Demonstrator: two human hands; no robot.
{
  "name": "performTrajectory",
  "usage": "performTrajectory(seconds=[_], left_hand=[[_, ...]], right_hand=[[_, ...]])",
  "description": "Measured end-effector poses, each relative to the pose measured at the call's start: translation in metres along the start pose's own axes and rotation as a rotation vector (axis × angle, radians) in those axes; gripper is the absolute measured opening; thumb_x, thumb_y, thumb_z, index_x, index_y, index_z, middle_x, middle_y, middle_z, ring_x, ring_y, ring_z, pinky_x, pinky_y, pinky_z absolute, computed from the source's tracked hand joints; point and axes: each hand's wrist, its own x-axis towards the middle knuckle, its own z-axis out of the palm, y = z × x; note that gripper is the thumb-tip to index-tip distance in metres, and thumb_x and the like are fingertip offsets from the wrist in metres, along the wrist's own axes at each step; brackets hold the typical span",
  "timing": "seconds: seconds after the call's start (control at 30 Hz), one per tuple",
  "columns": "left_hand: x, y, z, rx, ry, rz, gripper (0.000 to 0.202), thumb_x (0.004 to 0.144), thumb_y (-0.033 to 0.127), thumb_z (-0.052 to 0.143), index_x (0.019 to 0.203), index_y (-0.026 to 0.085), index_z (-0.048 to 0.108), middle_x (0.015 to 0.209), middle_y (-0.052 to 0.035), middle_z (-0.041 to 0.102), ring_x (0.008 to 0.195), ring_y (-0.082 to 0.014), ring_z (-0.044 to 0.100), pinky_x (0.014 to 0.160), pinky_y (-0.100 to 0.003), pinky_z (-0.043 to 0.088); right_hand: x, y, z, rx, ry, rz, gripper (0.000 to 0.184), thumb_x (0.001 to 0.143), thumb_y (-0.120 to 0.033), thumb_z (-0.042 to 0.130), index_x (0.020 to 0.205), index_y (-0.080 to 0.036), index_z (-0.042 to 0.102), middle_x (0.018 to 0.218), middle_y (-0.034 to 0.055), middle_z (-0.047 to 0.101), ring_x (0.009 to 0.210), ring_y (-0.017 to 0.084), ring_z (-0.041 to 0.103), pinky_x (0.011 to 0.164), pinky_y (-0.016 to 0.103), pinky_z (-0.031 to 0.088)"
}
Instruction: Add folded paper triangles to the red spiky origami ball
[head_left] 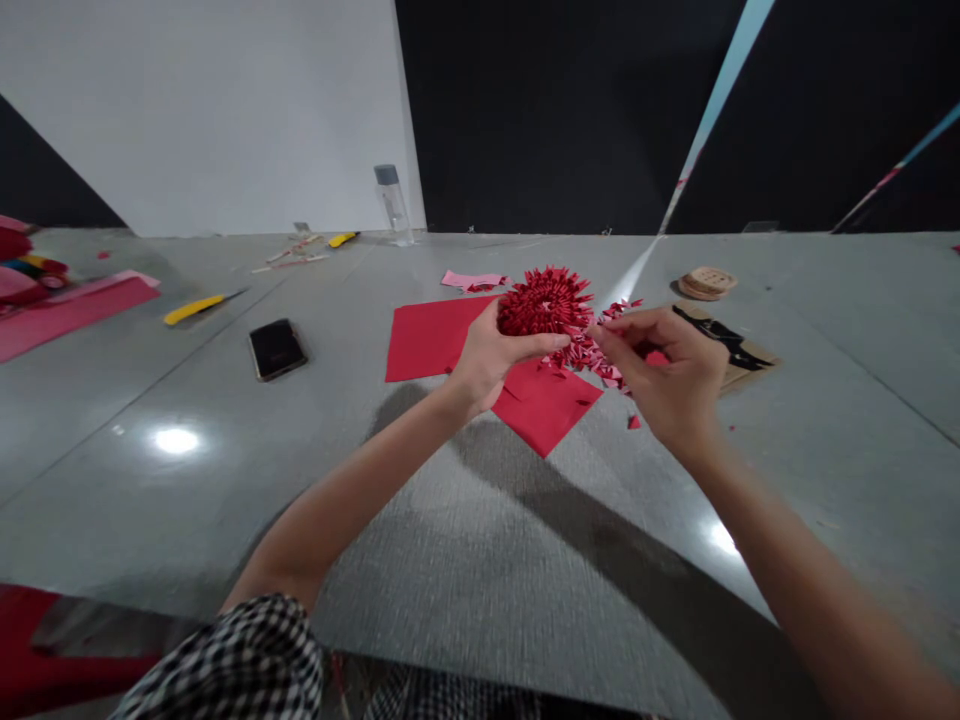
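Bristling red paper ball (545, 303) — spikes outward

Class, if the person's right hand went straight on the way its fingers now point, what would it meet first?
Most likely the spiky red paper ball held in the left hand. Its loose red paper pieces lie right by the fingertips, though depth is hard to judge from this view.

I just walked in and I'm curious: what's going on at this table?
A person holds a spiky ball of folded red paper in their left hand, while their right hand works at its edge among small red paper pieces. Both hands are above red paper sheets on a grey table. A phone and a yellow utility knife lie farther left.
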Motion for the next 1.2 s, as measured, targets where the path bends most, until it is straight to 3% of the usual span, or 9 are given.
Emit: performTrajectory(seconds=[0.07, 0.2, 0.47, 0.8, 0.93, 1.2], left_hand=[[0.0, 0.001, 0.0, 0.009, 0.003, -0.011, 0.059, 0.052, 0.026, 0.099, 0.101, 0.017, 0.069, 0.107, -0.0081, 0.077, 0.107, -0.0278, 0.072, 0.107, -0.047, 0.053], [-0.001, 0.004, 0.002, 0.022, 0.014, -0.043, 0.061, 0.049, 0.026, 0.1, 0.1, 0.017, 0.068, 0.105, -0.0075, 0.077, 0.108, -0.0282, 0.071, 0.105, -0.047, 0.054], [0.0, 0.001, 0.0, 0.047, -0.052, -0.041, 0.068, 0.052, 0.023, 0.099, 0.112, 0.015, 0.067, 0.118, -0.0128, 0.075, 0.116, -0.031, 0.07, 0.108, -0.048, 0.053], [-0.003, 0.004, 0.004, -0.011, -0.033, -0.116, 0.07, 0.046, 0.019, 0.099, 0.107, 0.017, 0.066, 0.104, -0.0065, 0.076, 0.103, -0.0256, 0.072, 0.097, -0.043, 0.06], [-0.003, 0.006, 0.005, -0.023, -0.057, -0.14, 0.067, 0.047, 0.017, 0.098, 0.106, 0.016, 0.066, 0.103, -0.0054, 0.075, 0.099, -0.022, 0.071, 0.095, -0.04, 0.061], [-0.004, 0.006, 0.003, -0.047, -0.076, -0.126, 0.066, 0.051, 0.02, 0.1, 0.107, 0.015, 0.067, 0.107, -0.0071, 0.077, 0.101, -0.0225, 0.073, 0.098, -0.039, 0.059]], right_hand=[[-0.001, 0.005, -0.002, -0.128, -0.038, -0.162, 0.003, 0.088, -0.024, 0.078, 0.089, -0.026, 0.078, 0.065, -0.0017, 0.069, 0.054, 0.012, 0.058, 0.056, 0.029, 0.047], [-0.002, 0.014, -0.004, -0.253, -0.12, -0.309, 0.015, 0.09, -0.018, 0.072, 0.095, -0.027, 0.082, 0.068, -0.001, 0.075, 0.052, 0.013, 0.062, 0.052, 0.028, 0.046], [-0.004, 0.02, -0.001, -0.435, -0.101, -0.499, 0.014, 0.092, -0.018, 0.068, 0.092, -0.024, 0.08, 0.063, 0.0004, 0.075, 0.051, 0.014, 0.066, 0.051, 0.028, 0.047], [-0.008, 0.017, 0.001, -0.484, -0.04, -0.635, 0.014, 0.096, -0.015, 0.064, 0.093, -0.023, 0.076, 0.063, 0.0001, 0.073, 0.051, 0.013, 0.065, 0.05, 0.027, 0.047], [-0.009, 0.014, 0.003, -0.439, -0.021, -0.628, 0.012, 0.093, -0.012, 0.068, 0.093, -0.021, 0.075, 0.063, 0.0007, 0.073, 0.05, 0.013, 0.064, 0.049, 0.026, 0.045], [-0.011, 0.012, 0.005, -0.287, -0.012, -0.436, 0.015, 0.087, -0.012, 0.07, 0.091, -0.023, 0.078, 0.053, -0.004, 0.064, 0.044, 0.01, 0.056, 0.044, 0.023, 0.041]])
